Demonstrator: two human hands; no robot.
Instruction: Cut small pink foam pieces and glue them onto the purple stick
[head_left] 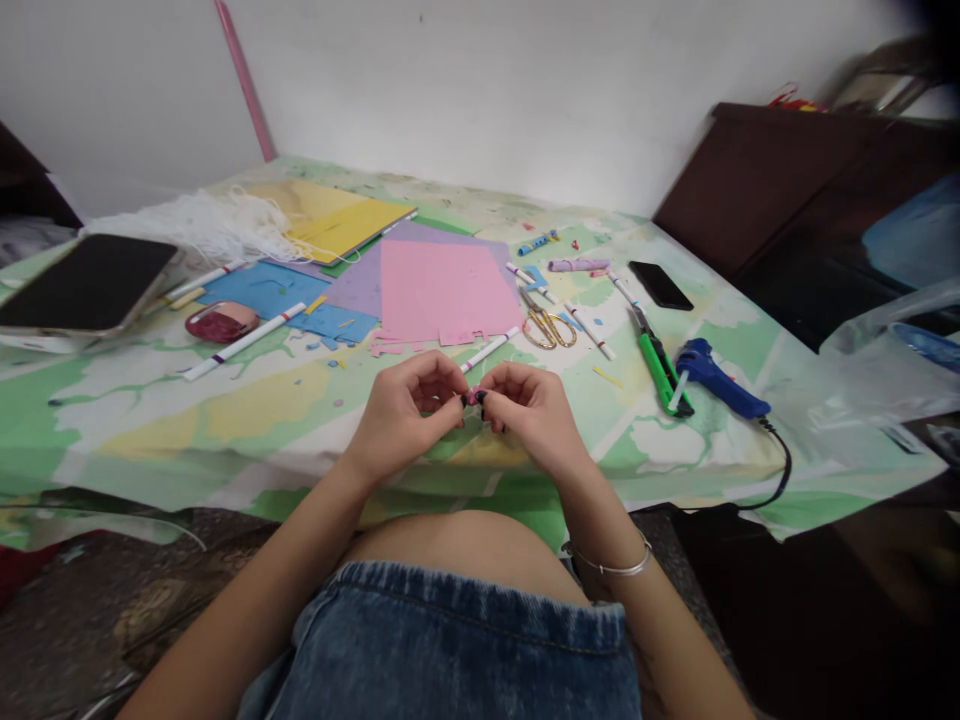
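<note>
Near the table's front edge, my left hand [412, 405] and my right hand [525, 405] meet fingertip to fingertip. Both pinch a tiny pink piece [472, 397] between thumbs and forefingers; its shape is too small to make out. Just beyond the hands lies a white marker [491, 350]. Behind it is a pink sheet [446, 285] with a ragged, cut front edge, resting on a purple sheet [360, 280]. Gold-handled scissors [551, 328] lie to the right of the pink sheet.
On the right are a green cutter [658, 370], a blue glue gun [720, 380] with its cord, and a black phone [660, 285]. At left are a large phone [90, 285], white string [202, 230], a pink rounded object [223, 320] and a blue sheet [277, 295]. Several markers lie about.
</note>
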